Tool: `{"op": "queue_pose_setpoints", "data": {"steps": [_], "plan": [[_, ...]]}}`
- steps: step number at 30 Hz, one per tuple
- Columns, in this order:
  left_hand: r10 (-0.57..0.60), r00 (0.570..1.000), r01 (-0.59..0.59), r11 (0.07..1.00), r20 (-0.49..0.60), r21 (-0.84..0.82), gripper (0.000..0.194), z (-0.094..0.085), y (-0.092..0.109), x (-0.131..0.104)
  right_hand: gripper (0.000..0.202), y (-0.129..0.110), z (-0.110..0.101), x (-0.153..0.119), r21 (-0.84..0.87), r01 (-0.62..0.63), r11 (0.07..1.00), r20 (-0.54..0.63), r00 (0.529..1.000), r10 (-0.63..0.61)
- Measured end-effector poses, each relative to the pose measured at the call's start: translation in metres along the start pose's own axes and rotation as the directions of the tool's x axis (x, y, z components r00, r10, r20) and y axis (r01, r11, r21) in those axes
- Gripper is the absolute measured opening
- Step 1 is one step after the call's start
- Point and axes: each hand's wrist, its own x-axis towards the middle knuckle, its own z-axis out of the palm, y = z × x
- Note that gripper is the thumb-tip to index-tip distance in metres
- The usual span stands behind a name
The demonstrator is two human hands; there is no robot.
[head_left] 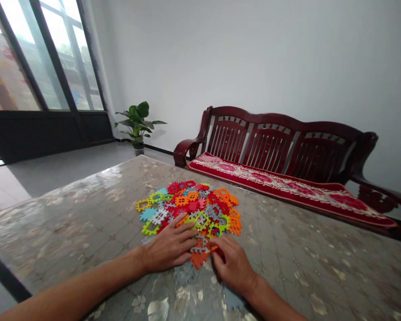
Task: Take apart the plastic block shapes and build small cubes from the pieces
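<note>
A heap of colourful plastic interlocking building pieces (pixel 187 203) with notched edges lies on the patterned tabletop. My left hand (pixel 172 243) rests flat with fingers outstretched on the near left side of the heap. Close by on the right, my right hand (pixel 234 263) pinches a small orange interlocking piece (pixel 214 248) between thumb and fingers; most of that piece is hidden. Between the hands lie a grey windowed piece (pixel 199 244) and an orange-red piece (pixel 198 259). A grey piece (pixel 185 273) sits below my left fingers, and another grey piece (pixel 233 299) is partly under my right wrist.
The table (pixel 96 218) has a glossy floral cover. Beyond its far edge stands a dark red wooden bench (pixel 265 145) with a red floral cushion (pixel 270 180). A potted plant (pixel 137 122) is on the floor near the wall, and dark-framed glass doors (pixel 50 67) are at left.
</note>
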Motion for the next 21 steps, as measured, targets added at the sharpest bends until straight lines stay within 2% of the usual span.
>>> {"op": "queue_pose_setpoints", "data": {"steps": [3, 7, 10, 13, 15, 17, 19, 21], "plan": [[-0.025, 1.000, 0.024, 0.999, -0.010, -0.035, 0.028, -0.001, -0.004, 0.002, 0.034, 0.002, -0.005, 0.017, 0.108, -0.100, 0.989, -0.078, 0.991, 0.109], [-0.119, 0.992, 0.118, 0.992, -0.042, -0.042, 0.029, -0.002, -0.010, 0.012, 0.031, -0.003, -0.011, 0.065, 0.216, -0.201, 0.955, -0.153, 0.959, 0.237], [-0.196, 0.979, 0.197, 0.980, -0.061, 0.008, 0.033, -0.003, -0.018, 0.022, 0.033, -0.007, -0.012, 0.106, 0.307, -0.250, 0.918, -0.109, 0.949, 0.295], [-0.260, 0.964, 0.263, 0.962, -0.049, 0.078, 0.036, -0.006, -0.026, 0.031, 0.037, -0.006, -0.012, 0.127, 0.438, -0.242, 0.866, -0.073, 0.950, 0.303], [-0.282, 0.958, 0.285, 0.954, -0.047, 0.092, 0.037, -0.008, -0.030, 0.033, 0.037, -0.001, -0.014, 0.122, 0.463, -0.222, 0.858, -0.117, 0.944, 0.307], [-0.301, 0.952, 0.305, 0.950, -0.058, 0.073, 0.035, -0.011, -0.029, 0.032, 0.036, 0.008, -0.019, 0.102, 0.459, -0.219, 0.861, -0.146, 0.938, 0.316], [-0.284, 0.957, 0.286, 0.958, -0.063, 0.021, 0.033, -0.014, -0.024, 0.026, 0.035, 0.016, -0.027, 0.072, 0.480, -0.274, 0.833, -0.026, 0.945, 0.325], [-0.197, 0.980, 0.194, 0.979, -0.038, -0.069, 0.033, -0.017, -0.015, 0.018, 0.039, 0.022, -0.039, 0.036, 0.437, -0.339, 0.833, 0.125, 0.940, 0.317]]}}
